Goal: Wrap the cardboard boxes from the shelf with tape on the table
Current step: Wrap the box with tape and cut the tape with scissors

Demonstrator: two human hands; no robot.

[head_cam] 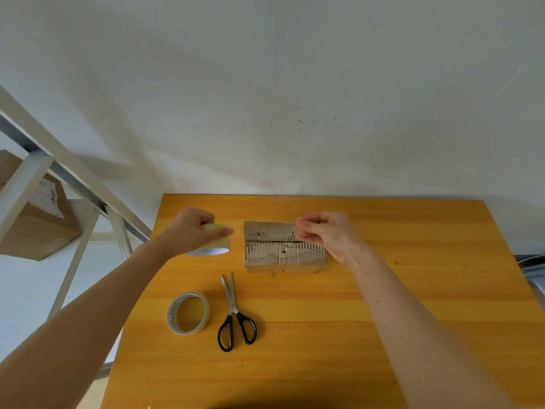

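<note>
While both bare forearms reach forward over the orange wooden table (pixel 383 305), the nearest things on it are a clear roll of tape (pixel 188 313), lying flat toward the left, and black-handled scissors (pixel 236 315) just to its right, closed, blades pointing away. Farther on, near the middle of the table, lies the cardboard box (pixel 283 252), a small worn one with its top skin torn so the ribbed layer shows, and a dark slit running along its top. The left hand (pixel 191 231) hangs just left of the box, fingers and thumb curled round a yellowish roll of tape (pixel 216 242) held above the table, apart from the box. The right hand (pixel 324 234) hovers over the right end of the box with thumb and forefinger pinched together and the other fingers curled; whether a strip of tape lies between them is too thin to tell. Beyond the table's left edge stands a white metal shelf (pixel 20 184) carrying brown boxes (pixel 38 228), one with a printed label. Behind everything rises a pale, scuffed wall (pixel 295 84).
</note>
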